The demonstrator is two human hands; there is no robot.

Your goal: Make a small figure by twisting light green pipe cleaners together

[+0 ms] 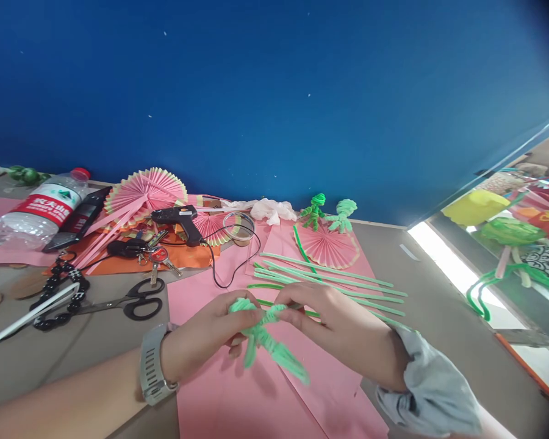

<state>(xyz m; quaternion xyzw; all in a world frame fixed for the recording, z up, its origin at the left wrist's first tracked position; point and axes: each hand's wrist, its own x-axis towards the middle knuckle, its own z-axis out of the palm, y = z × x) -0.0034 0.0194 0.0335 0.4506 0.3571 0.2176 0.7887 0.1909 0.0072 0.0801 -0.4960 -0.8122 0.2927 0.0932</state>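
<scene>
Over the pink paper point(219, 390) I hold a light green pipe-cleaner figure point(279, 353) with wrapped limbs. My left hand point(217, 326) is closed around its rounded end, thumb on top. With thumb and fingers, my right hand point(318, 314) pinches a short wrapped limb of the same figure. The fingertips partly hide the middle of the figure. Just beyond my hands lie several loose light green pipe cleaners point(338, 273) and a few darker green ones point(263, 285). Two finished-looking figures, one dark green point(314, 211) and one light green point(344, 216), stand near the blue wall.
To the left are black scissors point(141, 299), keys point(160, 259), a bead string point(57, 311), a glue gun point(180, 219) with its cord, and a plastic bottle point(43, 210). Folded pink paper fans point(149, 195) lie along the blue wall point(274, 110). A tape roll point(238, 228) sits behind.
</scene>
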